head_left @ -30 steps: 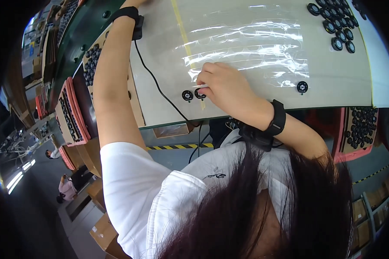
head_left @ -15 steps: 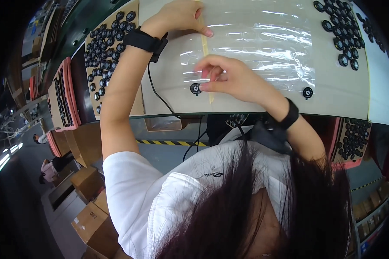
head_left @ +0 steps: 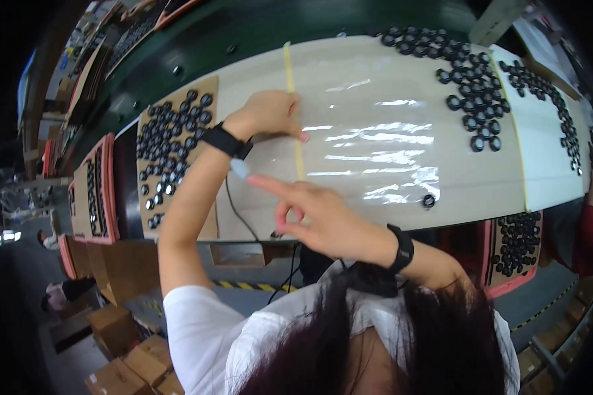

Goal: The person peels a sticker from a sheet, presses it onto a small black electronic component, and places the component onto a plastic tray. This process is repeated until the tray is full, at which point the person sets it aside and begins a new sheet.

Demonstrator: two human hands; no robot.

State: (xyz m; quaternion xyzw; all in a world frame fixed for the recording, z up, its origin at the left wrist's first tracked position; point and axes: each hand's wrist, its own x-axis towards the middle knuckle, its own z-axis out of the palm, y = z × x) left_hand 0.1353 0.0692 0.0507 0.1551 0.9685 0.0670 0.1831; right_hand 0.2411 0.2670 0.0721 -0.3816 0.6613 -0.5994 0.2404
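Note:
My left hand (head_left: 268,116) rests on the bench by the yellow tape strip (head_left: 288,66), thumb and fingers apart, thumb tip at the left edge of the clear plastic sheets (head_left: 375,158). My right hand (head_left: 319,217) is raised over the bench's near edge. Its index finger points left, with a small pale blue, film-like piece (head_left: 240,168) at the fingertip; the thumb is apart and the other fingers are curled. A black round disc (head_left: 275,234) shows partly beside the right thumb. Another black disc (head_left: 429,201) lies at the sheets' near right corner.
Many black round pieces cover a brown board (head_left: 211,191) at left, and more pieces (head_left: 474,92) cluster at far right. Pink-edged trays (head_left: 112,191) stand at left; a tray of pieces (head_left: 517,243) sits below right. A black cable (head_left: 237,210) crosses the near edge.
My right hand has moved left and toward me, away from the disc, its index now extended with the pale blue piece. The left hand stays by the tape. The view has shifted.

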